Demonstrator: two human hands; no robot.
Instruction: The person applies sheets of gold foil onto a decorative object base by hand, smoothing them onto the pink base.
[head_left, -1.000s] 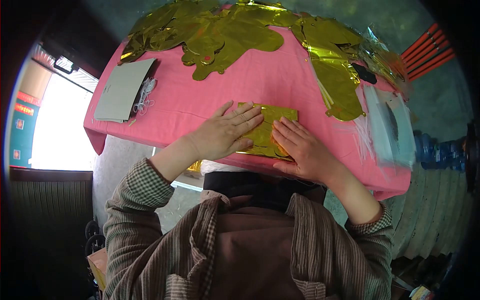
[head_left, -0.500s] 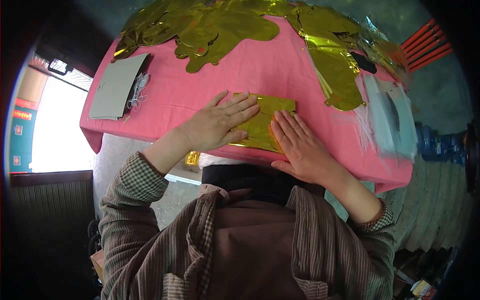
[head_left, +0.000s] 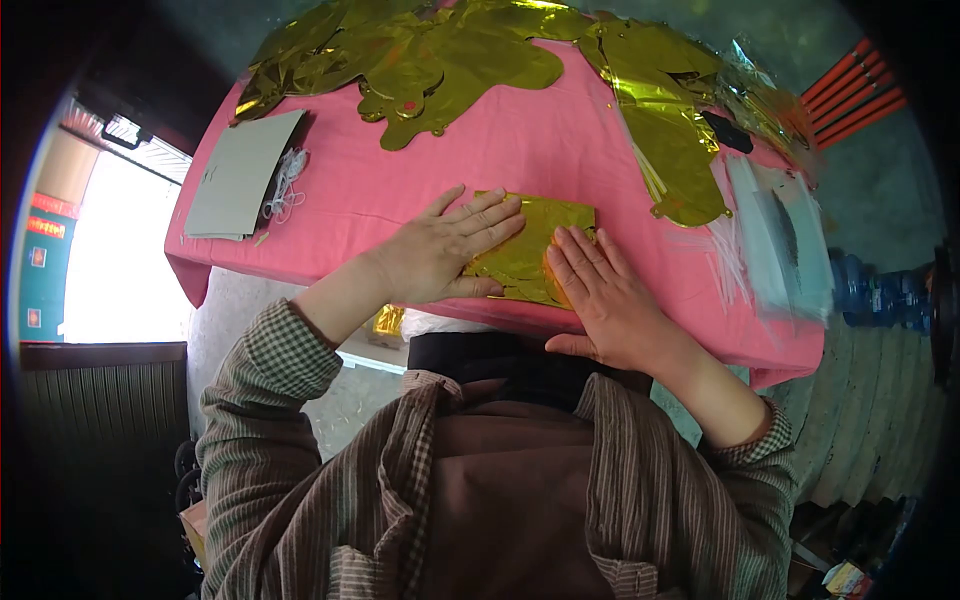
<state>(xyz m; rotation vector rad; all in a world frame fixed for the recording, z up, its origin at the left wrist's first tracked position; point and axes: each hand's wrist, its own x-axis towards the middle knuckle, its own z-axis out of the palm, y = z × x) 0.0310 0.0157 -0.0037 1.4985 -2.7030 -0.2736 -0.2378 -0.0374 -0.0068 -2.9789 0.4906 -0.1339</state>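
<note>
A folded gold foil balloon (head_left: 535, 240) lies flat as a rough rectangle near the front edge of the pink-covered table (head_left: 450, 120). My left hand (head_left: 440, 245) rests on its left part, fingers stretched out and thumb apart. On its right side lies my right hand (head_left: 595, 285), also flat, fingers extended and the thumb pointing left. Both palms hide parts of the foil. Neither hand grips anything.
Unfolded gold foil balloons (head_left: 480, 75) spread along the table's far side, and another (head_left: 680, 170) lies at right. Grey card sheets (head_left: 240, 175) and white string (head_left: 285, 185) are on the left. Clear plastic bags (head_left: 785, 235) and thin white straws (head_left: 725, 255) lie at the right edge.
Both hands stay flat on the folded foil. My left hand's thumb has shifted slightly down and right. The whole view has moved a little.
</note>
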